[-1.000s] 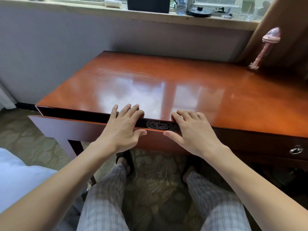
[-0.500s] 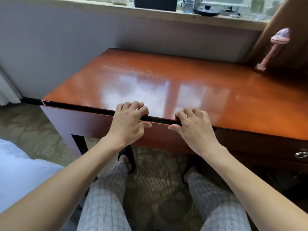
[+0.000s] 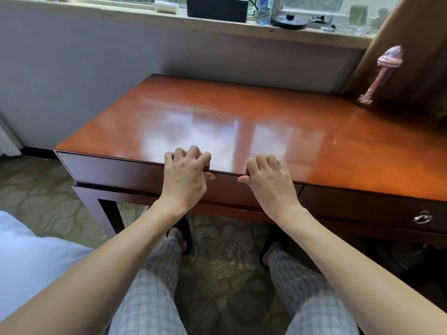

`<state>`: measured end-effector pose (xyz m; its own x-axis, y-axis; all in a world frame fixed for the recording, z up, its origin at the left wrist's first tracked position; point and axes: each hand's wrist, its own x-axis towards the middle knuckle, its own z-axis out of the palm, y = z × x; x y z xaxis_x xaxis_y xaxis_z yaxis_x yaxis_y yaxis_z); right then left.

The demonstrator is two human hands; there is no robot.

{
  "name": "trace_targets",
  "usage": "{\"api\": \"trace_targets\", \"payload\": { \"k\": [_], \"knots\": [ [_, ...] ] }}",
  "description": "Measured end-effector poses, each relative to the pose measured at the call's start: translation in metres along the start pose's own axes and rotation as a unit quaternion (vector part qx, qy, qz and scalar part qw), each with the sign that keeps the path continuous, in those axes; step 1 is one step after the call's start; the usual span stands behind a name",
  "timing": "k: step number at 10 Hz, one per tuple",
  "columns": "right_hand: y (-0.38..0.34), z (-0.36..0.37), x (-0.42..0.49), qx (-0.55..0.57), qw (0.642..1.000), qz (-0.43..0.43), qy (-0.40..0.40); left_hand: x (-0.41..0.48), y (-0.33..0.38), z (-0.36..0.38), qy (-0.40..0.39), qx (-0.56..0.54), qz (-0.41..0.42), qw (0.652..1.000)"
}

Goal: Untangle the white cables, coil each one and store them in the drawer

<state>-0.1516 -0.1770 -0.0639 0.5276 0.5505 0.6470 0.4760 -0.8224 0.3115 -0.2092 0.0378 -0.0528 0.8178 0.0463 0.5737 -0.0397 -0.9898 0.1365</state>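
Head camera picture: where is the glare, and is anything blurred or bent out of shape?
Head view: window daylight glares in pale patches on the desk top, just beyond the left hand and right hand; the windowsill runs slanted, slightly bowed by the wide lens; the pink object at far right looks soft.
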Motion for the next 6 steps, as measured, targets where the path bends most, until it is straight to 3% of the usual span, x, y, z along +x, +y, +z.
{"api": "trace_targets", "payload": {
  "k": [2, 4, 6],
  "knots": [
    [0.002, 0.002, -0.001, -0.013, 1.000, -0.020, -0.004, -0.001, 0.001, 0.002, 0.007, 0.006, 0.001, 1.000],
    [0.001, -0.031, 0.003, 0.049, 0.984, 0.021, -0.170, -0.011, 0.000, -0.006, -0.056, -0.027, 0.022, 0.998],
    [0.017, -0.086, 0.012, 0.191, 0.914, 0.032, -0.355, -0.022, -0.007, -0.039, -0.197, 0.001, 0.028, 0.980]
  ]
}}
